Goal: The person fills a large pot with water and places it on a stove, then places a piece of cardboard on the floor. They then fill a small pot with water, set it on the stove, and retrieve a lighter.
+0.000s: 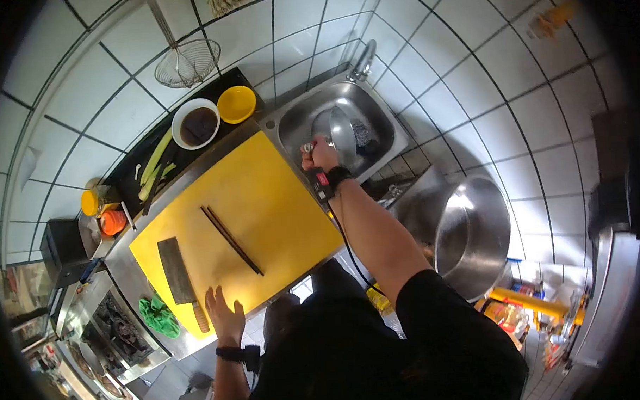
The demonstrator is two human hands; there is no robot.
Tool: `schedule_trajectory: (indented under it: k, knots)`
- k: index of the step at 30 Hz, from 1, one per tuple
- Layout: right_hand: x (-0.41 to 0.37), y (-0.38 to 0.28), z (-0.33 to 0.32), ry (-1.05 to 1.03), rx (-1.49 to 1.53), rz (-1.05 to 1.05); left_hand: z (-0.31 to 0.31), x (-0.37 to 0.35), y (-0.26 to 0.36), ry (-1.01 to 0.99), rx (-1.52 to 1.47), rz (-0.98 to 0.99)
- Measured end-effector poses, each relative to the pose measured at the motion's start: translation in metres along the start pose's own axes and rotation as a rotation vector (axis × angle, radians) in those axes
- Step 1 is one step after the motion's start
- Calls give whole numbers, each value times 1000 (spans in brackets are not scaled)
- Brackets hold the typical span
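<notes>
Over the near side of the steel sink (pixel 388 123), my right hand (pixel 320 155) is closed at the rim of a shiny, round metal bowl (pixel 341 132). The bowl is tilted, and its exact shape is partly hidden by the hand. My left hand (pixel 225 317) hovers at or rests on the front edge of the yellow cutting board (pixel 277 194), fingers spread and holding nothing. Just left of it lies a cleaver (pixel 174 271) with its wooden handle toward me. A pair of dark chopsticks (pixel 231 240) lies across the board's middle.
Behind the board stand a white bowl of dark liquid (pixel 196 124), a yellow bowl (pixel 236 104) and green stalks (pixel 153 167). A green cloth (pixel 159 315) lies at left near a stove (pixel 117 334). At right is a large steel pot (pixel 473 237). A wire strainer (pixel 187 63) hangs above.
</notes>
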State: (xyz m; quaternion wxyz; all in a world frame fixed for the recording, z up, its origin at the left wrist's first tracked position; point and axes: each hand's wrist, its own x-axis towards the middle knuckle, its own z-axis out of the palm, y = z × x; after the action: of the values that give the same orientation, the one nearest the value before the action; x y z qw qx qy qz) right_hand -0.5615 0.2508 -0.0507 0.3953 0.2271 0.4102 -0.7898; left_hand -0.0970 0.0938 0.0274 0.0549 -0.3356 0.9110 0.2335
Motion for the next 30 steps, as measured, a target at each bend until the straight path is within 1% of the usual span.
schedule_trajectory:
  k: [1, 2, 3, 4, 5, 6, 7, 9, 10, 12, 13, 15, 16, 18, 20, 22, 23, 24, 25, 26, 27, 28, 29, 30]
  knots:
    - [27, -1, 2, -2, -2, 18, 0, -7, 3, -28, 2, -92]
    - [50, 2, 9, 50, 116, -16, 3, -12, 7, -57, 1, -169]
    - [71, 5, 15, 104, 234, -50, 6, -16, 11, -63, 8, -186]
    - [84, 6, 25, 105, 234, -34, 10, -20, 16, -58, -22, -208]
    - [93, 5, 38, 103, 333, -27, 13, -24, 22, -49, -53, -229]
    - [99, 4, 49, 98, 433, -22, 16, -26, 28, -34, -63, -207]
    - [108, 3, 54, 89, 434, -13, 19, -27, 36, -26, -76, -207]
    - [123, 4, 60, -33, 433, -66, 27, -29, 46, -10, -90, -178]
    - [120, 2, 65, -39, 440, -66, 21, -26, 61, -28, -108, -189]
    - [109, -5, 71, 16, 310, 43, 18, -22, 68, -4, -145, -148]
    - [91, -11, 76, 14, 310, 33, 19, -21, 68, 6, -143, -129]
    - [42, -19, 85, -25, 18, 8, 15, -15, 64, 2, -167, -116]
    - [23, -24, 82, -104, -43, 5, 12, -12, 61, -9, -185, -109]
    - [-67, -46, 85, -273, -360, -186, 8, -4, 54, -3, -213, -38]
    - [-153, -64, 76, -246, -530, -331, 7, 4, 43, 10, -229, 34]
    - [-225, -84, 31, -187, -962, -721, 5, 13, 36, -29, -174, 111]
    - [-264, -88, 7, -99, -817, -704, 3, 16, 31, -30, -182, 123]
    - [-309, -88, -13, 132, -909, -801, 2, 19, 26, -48, -162, 160]
    - [-354, -87, -25, 460, -1020, -823, -1, 21, 21, -67, -140, 195]
    - [-385, -84, -50, 769, -1171, -875, -5, 22, 18, -83, -142, 207]
    - [-408, -77, -113, 979, -1448, -1113, -6, 22, 13, -89, -148, 216]
    - [-443, -70, -128, 1155, -1600, -1089, -5, 24, 9, -85, -108, 217]
    - [-467, -56, -168, 1405, -1642, -1028, -3, 24, 3, -82, -67, 218]
    - [-490, -36, -213, 1661, -1611, -900, 0, 24, -4, -107, -74, 214]
